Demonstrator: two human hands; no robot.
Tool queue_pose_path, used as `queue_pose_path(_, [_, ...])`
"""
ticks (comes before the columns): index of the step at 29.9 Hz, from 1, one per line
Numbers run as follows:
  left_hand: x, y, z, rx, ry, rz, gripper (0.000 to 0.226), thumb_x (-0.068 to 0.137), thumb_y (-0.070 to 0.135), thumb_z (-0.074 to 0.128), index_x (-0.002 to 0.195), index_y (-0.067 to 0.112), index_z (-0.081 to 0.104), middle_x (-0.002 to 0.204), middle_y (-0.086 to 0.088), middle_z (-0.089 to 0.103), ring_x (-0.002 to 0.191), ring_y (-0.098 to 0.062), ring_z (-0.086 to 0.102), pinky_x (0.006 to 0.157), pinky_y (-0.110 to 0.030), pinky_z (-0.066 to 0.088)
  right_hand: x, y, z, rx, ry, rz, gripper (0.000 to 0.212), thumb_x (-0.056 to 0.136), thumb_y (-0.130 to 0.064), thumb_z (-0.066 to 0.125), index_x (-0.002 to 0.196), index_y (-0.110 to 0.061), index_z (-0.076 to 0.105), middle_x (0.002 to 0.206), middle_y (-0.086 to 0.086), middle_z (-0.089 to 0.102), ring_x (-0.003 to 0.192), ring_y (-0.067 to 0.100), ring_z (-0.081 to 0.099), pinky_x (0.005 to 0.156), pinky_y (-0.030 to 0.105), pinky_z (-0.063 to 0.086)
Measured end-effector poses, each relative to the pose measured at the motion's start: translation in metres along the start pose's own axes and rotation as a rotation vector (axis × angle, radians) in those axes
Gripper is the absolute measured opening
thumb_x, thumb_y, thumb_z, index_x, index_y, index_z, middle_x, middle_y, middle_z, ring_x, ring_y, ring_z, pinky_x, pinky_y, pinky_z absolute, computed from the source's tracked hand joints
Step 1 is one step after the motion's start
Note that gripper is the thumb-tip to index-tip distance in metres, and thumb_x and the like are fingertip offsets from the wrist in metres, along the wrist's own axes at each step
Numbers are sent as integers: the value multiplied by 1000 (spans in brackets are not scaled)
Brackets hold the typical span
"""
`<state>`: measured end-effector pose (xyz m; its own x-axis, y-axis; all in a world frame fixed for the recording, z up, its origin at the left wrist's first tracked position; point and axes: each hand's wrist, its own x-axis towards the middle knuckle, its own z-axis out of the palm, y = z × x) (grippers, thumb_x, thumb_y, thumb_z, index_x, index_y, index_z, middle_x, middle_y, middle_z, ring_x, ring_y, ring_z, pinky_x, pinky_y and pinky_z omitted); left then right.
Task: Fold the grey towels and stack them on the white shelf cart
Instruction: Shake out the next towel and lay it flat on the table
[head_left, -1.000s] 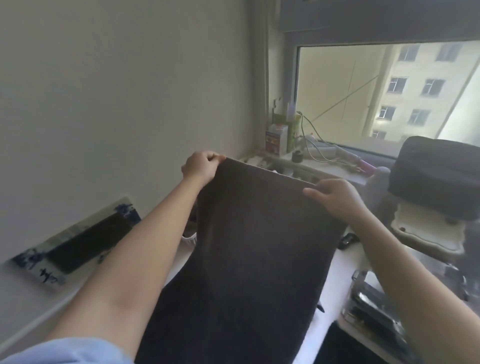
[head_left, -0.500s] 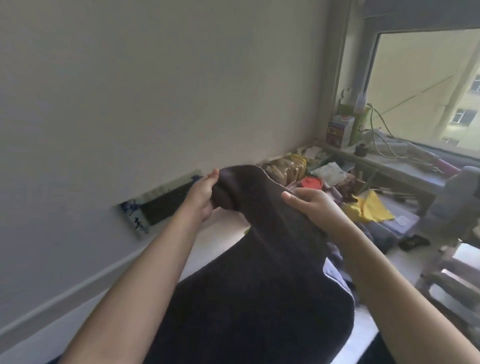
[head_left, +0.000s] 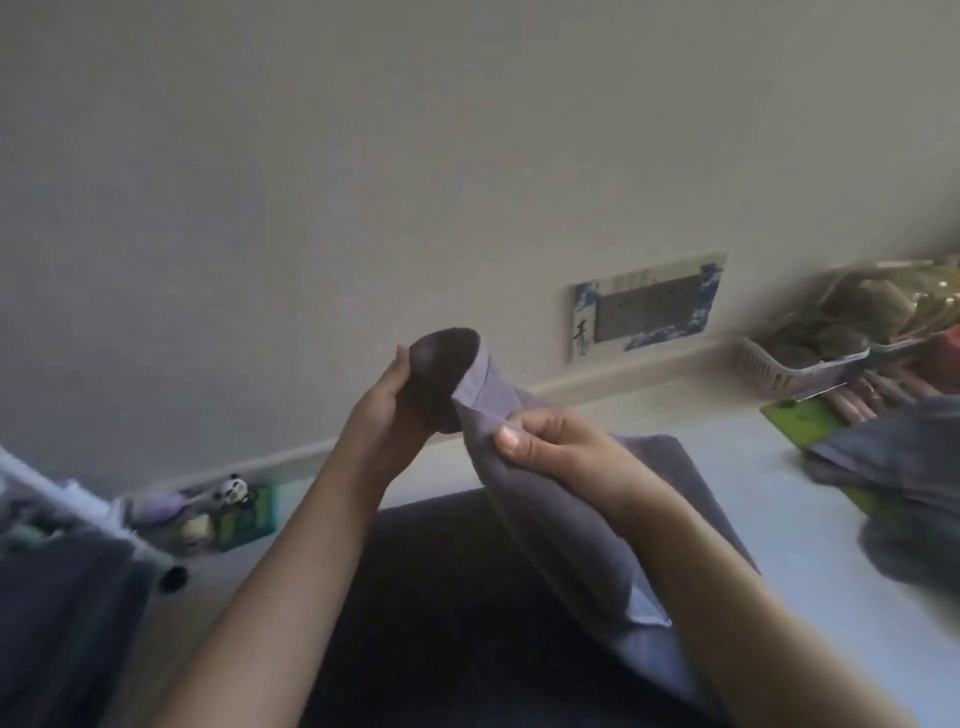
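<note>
A grey towel (head_left: 566, 530) hangs between both hands over the white table (head_left: 810, 519). My left hand (head_left: 387, 410) pinches its top corner, which curls over darkly above the fingers. My right hand (head_left: 561, 447) grips the towel's edge a little lower and to the right. The towel's lower part drapes down onto the table and toward my lap. More grey towels (head_left: 904, 488) lie in a loose heap at the right edge. At the far left is a white rail of the shelf cart (head_left: 78, 514) with grey cloth (head_left: 57, 613) below it.
A blue-and-white framed plaque (head_left: 647, 306) leans on the wall. A white basket (head_left: 800, 364) of packaged items and a green packet (head_left: 802, 421) sit at the right. Small figurines, one a panda (head_left: 231, 491), and a green box (head_left: 244, 519) stand along the wall at left.
The view has swung left, away from the window. The towel has come down from being held wide, and my hands have drawn closer together on its top corner.
</note>
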<state>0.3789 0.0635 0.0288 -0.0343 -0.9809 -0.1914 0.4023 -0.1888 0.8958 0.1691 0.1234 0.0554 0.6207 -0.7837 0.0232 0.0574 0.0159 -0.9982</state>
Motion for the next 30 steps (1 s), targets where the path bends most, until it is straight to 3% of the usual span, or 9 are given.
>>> queue_pose_path(4, [-29, -32, -112, -32, 187, -69, 51, 98, 43, 32, 121, 7, 59, 127, -15, 60, 119, -26, 55, 107, -41, 35, 45, 69, 83, -203, -69, 202, 50, 83, -51, 60, 74, -3, 57, 65, 2, 48, 62, 12, 47, 65, 26, 39])
queue_pose_path(8, [-45, -76, -175, 157, 389, -158, 31, 100, 33, 39, 104, 12, 62, 107, -16, 65, 106, -30, 59, 98, -42, 45, 67, 140, 125, -429, -110, 365, 38, 90, -39, 59, 67, -8, 58, 64, 1, 50, 64, 10, 47, 63, 25, 37])
queue_pose_path(12, [-46, -138, -261, 396, 483, -291, 30, 96, 37, 48, 106, 13, 62, 121, -18, 61, 117, -31, 56, 106, -49, 40, 81, 181, 157, -645, -313, 464, 37, 95, -35, 50, 96, -3, 67, 92, 14, 65, 79, 15, 53, 73, 26, 39])
queue_pose_path(15, [-61, -116, -247, 301, 578, -358, 33, 100, 35, 40, 86, 13, 61, 102, -20, 67, 93, -28, 63, 89, -41, 50, 88, 192, 171, -655, -461, 475, 40, 98, -34, 44, 101, 0, 64, 90, 14, 61, 79, 23, 54, 77, 30, 42])
queue_pose_path(18, [-61, -108, -250, 159, 619, -430, 41, 99, 41, 40, 76, 11, 56, 78, -12, 62, 65, -19, 63, 63, -30, 53, 97, 200, 170, -451, -498, 563, 35, 97, -33, 45, 103, -5, 65, 96, 13, 68, 84, 20, 64, 85, 31, 51])
queue_pose_path(21, [-55, -104, -255, 142, 652, -497, 37, 95, 41, 50, 75, 10, 53, 70, -10, 59, 48, -17, 62, 46, -25, 54, 112, 210, 163, -469, -375, 513, 28, 97, -30, 47, 96, -11, 68, 85, 4, 70, 77, 11, 65, 76, 24, 52])
queue_pose_path(25, [-44, -100, -247, 234, 595, -634, 41, 92, 48, 52, 79, 9, 58, 71, -11, 63, 62, -22, 61, 41, -24, 52, 131, 218, 151, -611, -77, 416, 26, 96, -33, 47, 91, -16, 66, 77, -1, 63, 68, 13, 57, 67, 30, 47])
queue_pose_path(28, [-38, -98, -243, 150, 582, -619, 40, 91, 44, 56, 89, 6, 64, 89, -16, 67, 73, -26, 63, 52, -27, 52, 148, 227, 136, -703, 119, 308, 26, 96, -29, 46, 107, -18, 66, 103, 4, 64, 95, 19, 58, 79, 31, 46])
queue_pose_path(30, [-34, -102, -243, 74, 613, -531, 33, 90, 25, 63, 109, -1, 62, 103, -19, 67, 85, -29, 64, 68, -33, 52, 162, 234, 128, -754, 147, 256, 27, 97, -26, 46, 114, -18, 64, 116, 3, 59, 111, 20, 50, 89, 29, 39])
